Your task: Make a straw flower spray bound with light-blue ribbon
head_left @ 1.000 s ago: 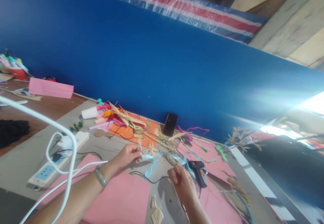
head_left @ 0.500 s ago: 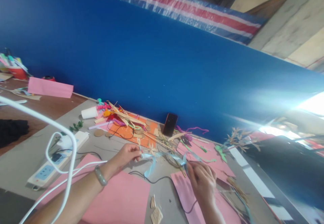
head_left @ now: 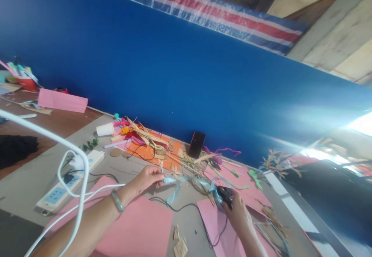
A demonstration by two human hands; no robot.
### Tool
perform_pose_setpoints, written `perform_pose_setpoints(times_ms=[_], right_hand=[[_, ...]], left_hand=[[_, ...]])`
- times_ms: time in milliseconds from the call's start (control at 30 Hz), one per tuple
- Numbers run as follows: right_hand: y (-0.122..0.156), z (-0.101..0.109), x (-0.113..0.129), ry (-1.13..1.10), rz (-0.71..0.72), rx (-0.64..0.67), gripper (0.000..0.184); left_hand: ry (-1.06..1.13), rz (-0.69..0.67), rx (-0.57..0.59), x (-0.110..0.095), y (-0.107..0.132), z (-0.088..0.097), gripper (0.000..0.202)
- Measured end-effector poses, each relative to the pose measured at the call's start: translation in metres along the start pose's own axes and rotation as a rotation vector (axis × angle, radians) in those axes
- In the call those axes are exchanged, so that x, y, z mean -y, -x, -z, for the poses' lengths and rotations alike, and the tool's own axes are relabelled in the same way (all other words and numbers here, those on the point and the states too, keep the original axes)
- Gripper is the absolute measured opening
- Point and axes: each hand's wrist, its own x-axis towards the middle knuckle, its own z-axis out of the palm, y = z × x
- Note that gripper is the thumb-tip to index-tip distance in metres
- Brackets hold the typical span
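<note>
My left hand [head_left: 154,176] is closed in a pinch on one end of a pale blue ribbon [head_left: 174,189]. A small dried stem [head_left: 161,166] stands up at those fingertips. Twisting, the ribbon runs right across the table to a bluish bundle [head_left: 218,199] near my right hand [head_left: 236,210]. The fingers of that hand curl round a black corded tool [head_left: 226,195], which looks like a glue gun; its far side is partly hidden. A black cord [head_left: 186,204] loops over the table towards it.
Dried stalks and coloured wire lie on orange card [head_left: 139,150]. A phone [head_left: 196,144] leans on the blue partition [head_left: 174,75]. Pink sheets [head_left: 139,226] cover parts of the table. At left are a power strip [head_left: 68,185], a white cable [head_left: 84,172] and a white cup [head_left: 105,129].
My right hand has shifted slightly right and down, and the black tool now shows at its fingers. The left hand keeps its pinch on the ribbon. The whole view has shifted slightly.
</note>
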Motion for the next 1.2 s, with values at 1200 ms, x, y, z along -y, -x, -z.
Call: perform_pose_setpoints(times_ms=[1200], right_hand=[[0.086, 0.038, 0.101, -0.827, 0.503, 0.159, 0.042]], left_hand=[[-0.017, -0.117, 0.121, -0.019, 0.008, -0.003, 0.016]])
